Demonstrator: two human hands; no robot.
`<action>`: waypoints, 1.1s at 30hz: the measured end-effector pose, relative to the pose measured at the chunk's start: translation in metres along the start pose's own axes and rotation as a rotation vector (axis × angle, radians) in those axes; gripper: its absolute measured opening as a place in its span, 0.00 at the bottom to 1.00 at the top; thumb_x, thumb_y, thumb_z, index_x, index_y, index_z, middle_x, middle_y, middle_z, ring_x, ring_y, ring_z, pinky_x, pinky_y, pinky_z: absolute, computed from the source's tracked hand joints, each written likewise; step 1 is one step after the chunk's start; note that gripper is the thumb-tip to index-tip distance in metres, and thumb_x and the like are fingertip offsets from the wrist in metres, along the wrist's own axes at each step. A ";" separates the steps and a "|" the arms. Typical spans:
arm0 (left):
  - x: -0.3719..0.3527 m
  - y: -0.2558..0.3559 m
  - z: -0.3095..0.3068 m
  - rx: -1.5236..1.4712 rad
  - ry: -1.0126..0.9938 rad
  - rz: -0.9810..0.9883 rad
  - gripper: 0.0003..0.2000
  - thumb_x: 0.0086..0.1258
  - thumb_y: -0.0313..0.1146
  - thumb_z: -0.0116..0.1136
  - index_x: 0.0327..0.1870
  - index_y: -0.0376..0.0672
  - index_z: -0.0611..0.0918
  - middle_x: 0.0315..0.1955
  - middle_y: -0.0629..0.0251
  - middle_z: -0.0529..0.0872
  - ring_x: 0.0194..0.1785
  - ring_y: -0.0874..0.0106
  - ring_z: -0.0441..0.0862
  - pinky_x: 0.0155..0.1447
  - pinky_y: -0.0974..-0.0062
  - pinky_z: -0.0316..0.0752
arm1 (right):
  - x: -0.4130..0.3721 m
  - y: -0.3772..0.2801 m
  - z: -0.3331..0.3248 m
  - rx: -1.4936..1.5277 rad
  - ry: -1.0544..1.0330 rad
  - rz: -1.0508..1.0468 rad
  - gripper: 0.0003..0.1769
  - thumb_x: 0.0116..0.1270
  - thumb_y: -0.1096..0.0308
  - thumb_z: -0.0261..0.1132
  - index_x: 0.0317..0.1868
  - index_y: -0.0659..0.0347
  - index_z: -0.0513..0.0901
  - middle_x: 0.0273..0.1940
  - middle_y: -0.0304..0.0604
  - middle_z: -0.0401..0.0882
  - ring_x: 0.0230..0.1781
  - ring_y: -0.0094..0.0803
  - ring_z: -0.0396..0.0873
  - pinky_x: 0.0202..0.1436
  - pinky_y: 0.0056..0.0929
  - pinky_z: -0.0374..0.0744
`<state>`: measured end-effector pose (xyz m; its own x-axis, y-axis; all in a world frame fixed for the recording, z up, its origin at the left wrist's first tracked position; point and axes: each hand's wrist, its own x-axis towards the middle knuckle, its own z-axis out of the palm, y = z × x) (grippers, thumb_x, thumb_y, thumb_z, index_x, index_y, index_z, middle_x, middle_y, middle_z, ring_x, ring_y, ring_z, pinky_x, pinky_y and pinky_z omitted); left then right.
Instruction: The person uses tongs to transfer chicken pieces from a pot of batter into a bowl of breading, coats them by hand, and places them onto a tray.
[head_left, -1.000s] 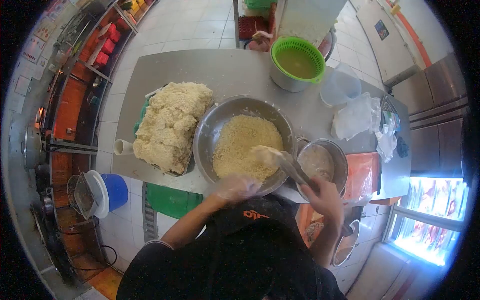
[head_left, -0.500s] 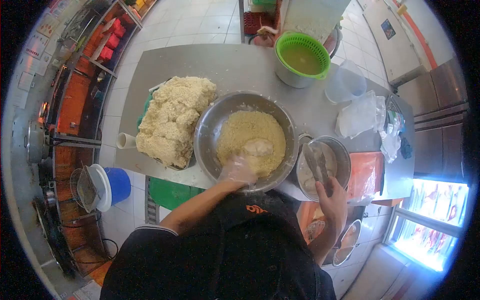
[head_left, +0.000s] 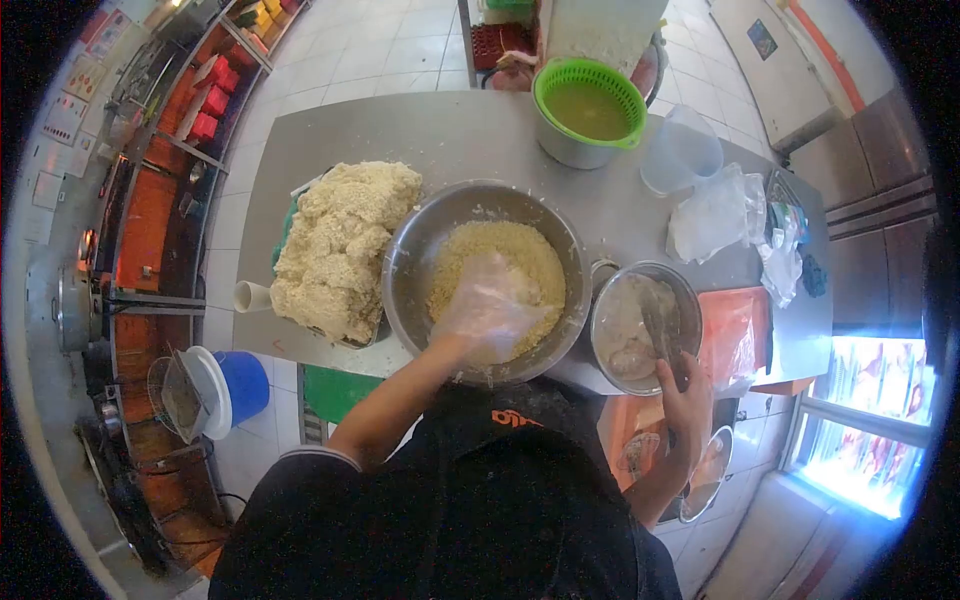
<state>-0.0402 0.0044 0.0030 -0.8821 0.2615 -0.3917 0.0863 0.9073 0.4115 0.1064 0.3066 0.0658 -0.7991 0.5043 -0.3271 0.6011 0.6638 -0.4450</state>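
Observation:
My left hand, in a clear plastic glove, is over the yellowish crumbs inside a wide steel bowl. It covers the spot where a pale, coated piece of food lay; motion blur smears the fingers. My right hand is closed around metal tongs. The tongs' ends reach into a smaller steel pot of cloudy whitish liquid with pale pieces in it.
Left of the bowl, a tray carries a tall mound of crumb-coated pieces. A green colander in a pot, a clear plastic jug, plastic bags and a red-orange tray stand on the steel table.
My left hand has moved up and across the crumbs, covering the coated piece. My right hand has shifted slightly right and down, and the tongs sit lower in the pot.

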 end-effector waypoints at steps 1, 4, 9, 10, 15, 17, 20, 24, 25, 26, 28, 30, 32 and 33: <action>0.007 0.004 0.005 0.127 0.060 0.002 0.59 0.71 0.73 0.57 0.81 0.20 0.57 0.81 0.28 0.57 0.86 0.40 0.54 0.89 0.55 0.50 | 0.000 -0.002 -0.002 -0.001 0.007 0.021 0.39 0.71 0.42 0.71 0.69 0.66 0.81 0.60 0.64 0.85 0.65 0.59 0.80 0.71 0.51 0.75; 0.044 0.003 0.025 0.032 0.413 0.117 0.55 0.76 0.69 0.49 0.81 0.18 0.55 0.82 0.27 0.53 0.87 0.36 0.47 0.89 0.50 0.45 | 0.001 0.003 -0.002 0.009 0.004 0.021 0.40 0.71 0.41 0.72 0.70 0.66 0.80 0.60 0.64 0.85 0.65 0.59 0.80 0.71 0.51 0.75; 0.079 -0.022 0.116 0.037 0.561 0.036 0.53 0.79 0.68 0.44 0.81 0.18 0.56 0.83 0.28 0.50 0.88 0.38 0.44 0.89 0.43 0.37 | -0.005 -0.002 0.002 -0.033 0.011 0.003 0.41 0.71 0.41 0.72 0.70 0.67 0.80 0.60 0.64 0.85 0.65 0.60 0.80 0.72 0.51 0.74; 0.082 -0.025 0.127 0.042 0.552 0.023 0.52 0.79 0.68 0.44 0.81 0.18 0.55 0.84 0.28 0.50 0.88 0.38 0.44 0.89 0.41 0.35 | -0.003 -0.007 0.001 -0.036 0.019 -0.002 0.41 0.71 0.41 0.72 0.70 0.67 0.80 0.61 0.64 0.85 0.65 0.60 0.80 0.72 0.51 0.74; 0.091 -0.042 0.124 -0.091 0.256 0.013 0.51 0.77 0.66 0.50 0.83 0.24 0.56 0.83 0.33 0.55 0.87 0.41 0.51 0.89 0.46 0.40 | 0.001 -0.006 -0.001 -0.010 0.024 0.021 0.41 0.71 0.41 0.70 0.70 0.67 0.80 0.62 0.64 0.84 0.66 0.60 0.79 0.72 0.50 0.74; 0.085 -0.051 0.092 -0.013 -0.030 0.149 0.47 0.77 0.66 0.53 0.81 0.31 0.63 0.78 0.36 0.65 0.80 0.43 0.65 0.83 0.49 0.55 | 0.000 -0.002 0.000 0.002 0.050 0.026 0.41 0.71 0.40 0.70 0.70 0.67 0.80 0.62 0.64 0.84 0.66 0.60 0.79 0.73 0.50 0.74; 0.062 -0.056 0.016 0.237 -0.400 0.475 0.42 0.72 0.70 0.59 0.76 0.44 0.76 0.66 0.43 0.83 0.66 0.49 0.84 0.70 0.54 0.77 | -0.007 0.003 -0.001 0.028 0.042 0.076 0.42 0.71 0.40 0.70 0.71 0.67 0.79 0.63 0.64 0.83 0.68 0.60 0.77 0.74 0.51 0.73; 0.077 -0.097 0.051 -0.079 -0.585 0.287 0.44 0.57 0.69 0.75 0.69 0.47 0.83 0.56 0.53 0.90 0.56 0.56 0.89 0.62 0.59 0.81 | 0.006 0.012 0.003 0.030 -0.001 0.075 0.43 0.71 0.39 0.71 0.71 0.67 0.79 0.64 0.63 0.83 0.69 0.59 0.77 0.75 0.51 0.72; 0.080 -0.103 0.063 -0.141 -0.652 0.228 0.44 0.54 0.68 0.78 0.68 0.46 0.84 0.55 0.55 0.91 0.54 0.58 0.89 0.61 0.60 0.82 | 0.007 0.014 0.003 0.022 0.003 0.073 0.43 0.71 0.39 0.71 0.71 0.67 0.79 0.64 0.63 0.83 0.69 0.59 0.77 0.75 0.51 0.72; 0.072 -0.095 0.053 -0.189 -0.671 0.151 0.42 0.55 0.65 0.78 0.67 0.47 0.84 0.56 0.55 0.91 0.55 0.60 0.88 0.62 0.61 0.81 | 0.008 0.015 0.004 0.040 0.015 0.062 0.43 0.70 0.39 0.71 0.71 0.67 0.79 0.64 0.63 0.83 0.69 0.59 0.77 0.75 0.51 0.72; 0.055 -0.073 0.025 -0.279 -0.715 0.002 0.38 0.59 0.59 0.78 0.67 0.47 0.84 0.57 0.54 0.90 0.57 0.63 0.87 0.63 0.65 0.79 | 0.008 0.020 0.004 0.075 0.043 0.053 0.43 0.70 0.39 0.71 0.72 0.67 0.79 0.64 0.63 0.83 0.69 0.59 0.77 0.75 0.51 0.72; 0.060 -0.084 0.026 -0.361 -0.631 0.142 0.36 0.62 0.57 0.77 0.69 0.48 0.83 0.57 0.54 0.90 0.58 0.62 0.87 0.64 0.65 0.79 | 0.005 0.020 0.002 0.091 0.058 0.072 0.43 0.70 0.39 0.71 0.72 0.66 0.79 0.65 0.63 0.83 0.69 0.58 0.78 0.75 0.50 0.72; 0.061 -0.088 0.016 -0.341 -0.505 0.194 0.38 0.64 0.56 0.77 0.74 0.50 0.79 0.58 0.53 0.90 0.59 0.62 0.87 0.67 0.65 0.79 | 0.001 0.012 -0.002 0.109 0.023 0.111 0.43 0.70 0.39 0.72 0.72 0.65 0.79 0.65 0.63 0.82 0.69 0.54 0.78 0.76 0.49 0.72; 0.058 -0.080 -0.005 -0.277 -0.420 0.177 0.41 0.64 0.55 0.78 0.78 0.53 0.76 0.59 0.52 0.89 0.59 0.63 0.87 0.70 0.65 0.79 | 0.000 0.002 -0.009 0.120 -0.019 0.137 0.43 0.70 0.39 0.72 0.73 0.64 0.79 0.66 0.63 0.82 0.70 0.51 0.78 0.76 0.48 0.71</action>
